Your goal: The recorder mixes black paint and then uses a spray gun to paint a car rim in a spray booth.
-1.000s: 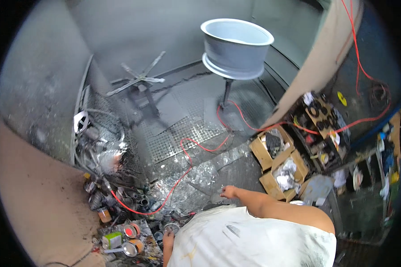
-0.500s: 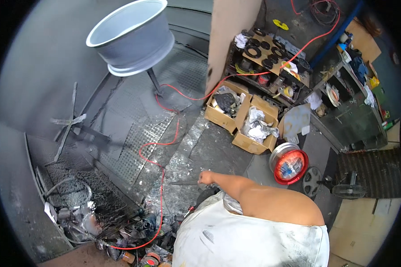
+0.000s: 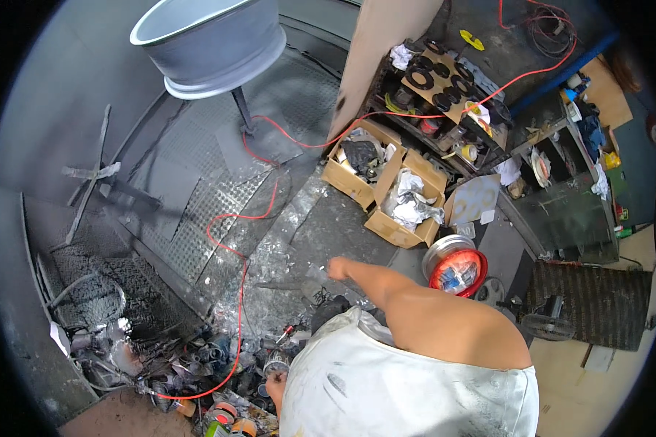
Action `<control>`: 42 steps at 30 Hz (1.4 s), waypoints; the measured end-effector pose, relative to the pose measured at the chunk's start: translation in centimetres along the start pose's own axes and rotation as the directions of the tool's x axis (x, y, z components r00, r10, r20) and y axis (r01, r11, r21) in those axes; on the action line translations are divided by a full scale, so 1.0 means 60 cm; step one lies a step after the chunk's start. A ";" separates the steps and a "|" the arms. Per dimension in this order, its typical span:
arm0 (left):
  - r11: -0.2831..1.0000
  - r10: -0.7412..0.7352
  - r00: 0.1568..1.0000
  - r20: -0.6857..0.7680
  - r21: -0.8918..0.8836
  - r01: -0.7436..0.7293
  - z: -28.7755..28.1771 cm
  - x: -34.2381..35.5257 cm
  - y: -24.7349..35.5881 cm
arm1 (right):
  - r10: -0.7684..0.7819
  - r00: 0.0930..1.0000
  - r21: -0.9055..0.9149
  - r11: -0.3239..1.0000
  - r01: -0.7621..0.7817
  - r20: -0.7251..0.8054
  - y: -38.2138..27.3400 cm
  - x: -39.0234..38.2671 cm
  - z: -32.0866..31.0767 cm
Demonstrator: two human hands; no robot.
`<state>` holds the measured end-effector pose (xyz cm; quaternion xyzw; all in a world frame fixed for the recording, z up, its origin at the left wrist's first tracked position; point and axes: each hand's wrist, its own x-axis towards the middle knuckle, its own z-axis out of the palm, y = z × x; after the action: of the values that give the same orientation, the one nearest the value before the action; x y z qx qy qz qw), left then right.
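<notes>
seemingly, the left hand (image 3: 275,383) holds a container (image 3: 277,361) upright, mouth up.

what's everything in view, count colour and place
large wheel rim: 1, pale grey, upper left
cross-shaped stand: 1, grey, left
hose: apparently 1, red, across floor
cardboard boxes: 2, brown, centre right
smaller wheel rim: 1, silver and red, beside boxes
rings: several, black, upper right
cabinet: 1, dark, right
fan: 1, dark, lower right
cans: several, mixed colours, bottom left
container: 1, greyish, bottom left
shirt: 1, white, bottom centre
left hand: 1, bare, at container
right hand: 1, bare, centre
</notes>
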<state>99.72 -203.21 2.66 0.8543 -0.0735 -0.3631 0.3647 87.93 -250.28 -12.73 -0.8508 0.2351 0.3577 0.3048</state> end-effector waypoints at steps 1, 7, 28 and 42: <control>1.000 -0.008 1.000 -0.017 0.011 0.009 0.006 -0.005 -0.001 | -0.034 0.998 0.047 0.998 0.036 -0.049 -0.008 0.007 -0.009; 0.990 0.006 0.997 -0.080 0.139 0.005 0.010 -0.047 -0.034 | -0.079 0.972 0.261 0.956 0.137 -0.221 -0.091 0.010 -0.070; 0.989 -0.090 0.971 -0.224 -0.133 0.061 0.269 -0.408 -0.405 | -0.243 0.970 -0.134 0.961 0.241 -0.005 -0.075 -0.237 0.177; 0.941 -0.087 0.693 -0.715 0.169 0.293 0.518 -0.683 -0.351 | -0.427 0.824 -0.392 0.733 0.556 0.371 0.011 -0.300 0.188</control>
<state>46.09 -189.67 -3.00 0.9718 0.1103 -0.0360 0.2054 70.87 -239.72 -5.76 -0.8770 -0.1388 0.4169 0.1943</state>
